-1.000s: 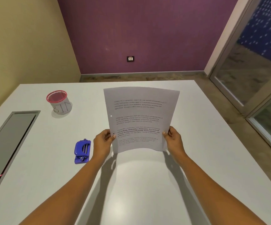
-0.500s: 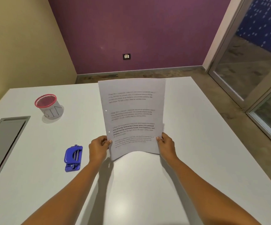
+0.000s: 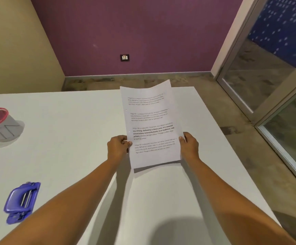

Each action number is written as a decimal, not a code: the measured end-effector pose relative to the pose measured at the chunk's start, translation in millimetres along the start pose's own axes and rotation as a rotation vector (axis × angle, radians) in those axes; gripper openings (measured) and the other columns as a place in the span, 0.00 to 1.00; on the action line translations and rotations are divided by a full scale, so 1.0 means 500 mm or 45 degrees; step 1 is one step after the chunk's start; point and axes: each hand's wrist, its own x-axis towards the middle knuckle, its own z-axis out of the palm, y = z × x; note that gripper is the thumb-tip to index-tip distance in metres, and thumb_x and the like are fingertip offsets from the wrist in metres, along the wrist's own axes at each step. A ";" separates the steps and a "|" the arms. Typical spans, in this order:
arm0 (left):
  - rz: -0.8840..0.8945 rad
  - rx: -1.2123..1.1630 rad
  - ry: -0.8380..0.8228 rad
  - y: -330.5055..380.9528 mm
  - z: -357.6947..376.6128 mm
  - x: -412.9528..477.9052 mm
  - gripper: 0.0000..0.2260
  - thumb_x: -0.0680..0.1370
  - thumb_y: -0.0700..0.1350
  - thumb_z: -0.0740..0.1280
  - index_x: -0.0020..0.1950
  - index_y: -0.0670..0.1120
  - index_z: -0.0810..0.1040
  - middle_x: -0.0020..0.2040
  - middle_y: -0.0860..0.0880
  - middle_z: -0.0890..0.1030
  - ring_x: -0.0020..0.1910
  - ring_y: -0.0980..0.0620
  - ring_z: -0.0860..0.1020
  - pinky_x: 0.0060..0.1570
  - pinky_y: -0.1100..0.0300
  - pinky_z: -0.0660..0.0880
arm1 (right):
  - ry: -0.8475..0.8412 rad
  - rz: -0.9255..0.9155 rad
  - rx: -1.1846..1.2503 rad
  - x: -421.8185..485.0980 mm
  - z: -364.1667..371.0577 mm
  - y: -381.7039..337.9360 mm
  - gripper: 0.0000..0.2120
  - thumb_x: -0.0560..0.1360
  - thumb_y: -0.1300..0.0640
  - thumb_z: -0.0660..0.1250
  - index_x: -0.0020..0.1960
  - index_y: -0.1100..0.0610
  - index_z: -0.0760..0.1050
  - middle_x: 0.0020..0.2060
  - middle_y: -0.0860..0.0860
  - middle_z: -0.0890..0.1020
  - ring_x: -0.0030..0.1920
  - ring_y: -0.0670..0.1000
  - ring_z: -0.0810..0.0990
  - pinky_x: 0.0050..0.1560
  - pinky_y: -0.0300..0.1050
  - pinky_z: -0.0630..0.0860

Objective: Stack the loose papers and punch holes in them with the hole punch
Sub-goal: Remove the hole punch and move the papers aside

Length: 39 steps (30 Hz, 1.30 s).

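Head view: left hand (image 3: 117,147) and right hand (image 3: 189,145) each pinch a side edge of the papers (image 3: 151,124), held upright above the desk (image 3: 72,138); the light, floppy sheets need edge grips; hole punch (image 3: 22,202) lies well apart

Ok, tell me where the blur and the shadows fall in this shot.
Head view: the blue hole punch is smeared by motion blur; the papers stay sharp enough that their bold lines are legible; arm shadows stripe the white table toward the viewer; wide-angle bending shows at the edges.
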 end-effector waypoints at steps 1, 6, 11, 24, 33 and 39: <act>0.001 0.014 -0.002 0.011 0.025 0.016 0.08 0.73 0.34 0.66 0.52 0.38 0.80 0.39 0.42 0.82 0.39 0.42 0.80 0.50 0.49 0.79 | 0.023 0.003 -0.003 0.027 -0.008 0.003 0.14 0.79 0.64 0.57 0.62 0.65 0.72 0.59 0.60 0.78 0.59 0.58 0.76 0.55 0.41 0.69; 0.061 0.096 -0.026 0.059 0.131 0.100 0.12 0.74 0.35 0.66 0.57 0.39 0.78 0.45 0.39 0.83 0.42 0.41 0.80 0.49 0.53 0.78 | 0.131 0.054 -0.006 0.154 -0.033 0.021 0.17 0.79 0.64 0.58 0.67 0.65 0.69 0.65 0.60 0.74 0.65 0.59 0.72 0.65 0.45 0.67; 0.119 0.162 -0.050 0.084 0.220 0.161 0.14 0.74 0.34 0.65 0.59 0.41 0.78 0.43 0.38 0.83 0.43 0.42 0.79 0.46 0.59 0.73 | 0.280 0.117 -0.009 0.246 -0.052 0.045 0.17 0.78 0.64 0.60 0.66 0.64 0.71 0.64 0.61 0.74 0.66 0.59 0.71 0.65 0.48 0.68; 0.165 0.381 -0.026 0.103 0.325 0.261 0.07 0.75 0.37 0.65 0.50 0.38 0.80 0.46 0.41 0.83 0.38 0.48 0.73 0.38 0.61 0.66 | 0.352 0.156 -0.113 0.380 -0.064 0.113 0.16 0.77 0.66 0.62 0.64 0.67 0.72 0.62 0.62 0.77 0.61 0.61 0.76 0.63 0.51 0.73; 0.155 0.361 -0.050 0.091 0.333 0.267 0.06 0.74 0.42 0.68 0.40 0.39 0.79 0.36 0.45 0.78 0.35 0.47 0.72 0.32 0.61 0.64 | 0.376 0.144 -0.444 0.395 -0.052 0.124 0.18 0.77 0.62 0.62 0.66 0.65 0.71 0.62 0.63 0.75 0.63 0.62 0.72 0.61 0.56 0.73; 0.161 0.457 -0.045 0.085 0.322 0.254 0.19 0.74 0.47 0.69 0.31 0.42 0.64 0.29 0.47 0.66 0.35 0.46 0.67 0.35 0.58 0.62 | 0.321 0.123 -0.560 0.353 -0.066 0.132 0.21 0.79 0.57 0.59 0.69 0.66 0.66 0.66 0.63 0.72 0.67 0.61 0.68 0.64 0.55 0.68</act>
